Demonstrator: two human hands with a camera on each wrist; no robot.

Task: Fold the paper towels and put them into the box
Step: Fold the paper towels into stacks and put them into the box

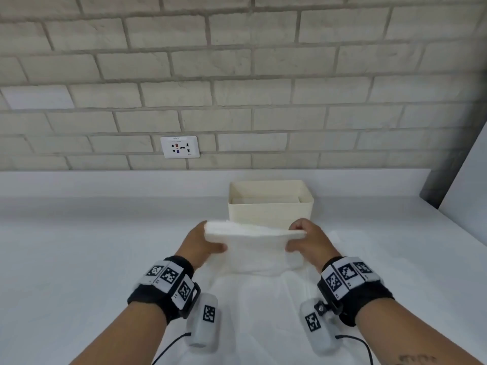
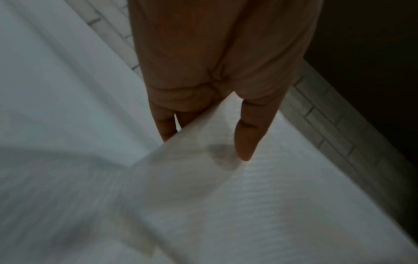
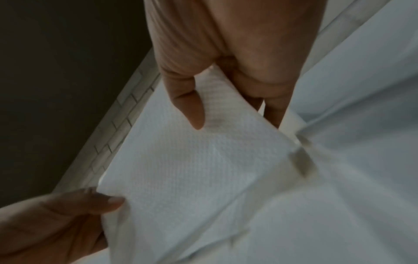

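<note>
A white paper towel [image 1: 254, 243] is lifted off the white table, its top edge stretched between my two hands just in front of the cream box [image 1: 270, 210]. My left hand [image 1: 208, 239] pinches the towel's left end, thumb on the near face. My right hand [image 1: 300, 237] pinches the right end the same way. In the left wrist view the thumb lies on the towel [image 2: 260, 187] with the fingers behind it. In the right wrist view the towel [image 3: 192, 169] is held between thumb and fingers, and my left hand [image 3: 68, 219] grips its far end. The towel's lower part droops toward me.
The cream box stands open near the back of the table [image 1: 79, 246], something pale lying flat inside it. More white paper [image 1: 263, 312] lies on the table between my forearms. A brick wall with a socket plate [image 1: 180, 147] rises behind. A grey panel [image 1: 463, 180] closes the right side.
</note>
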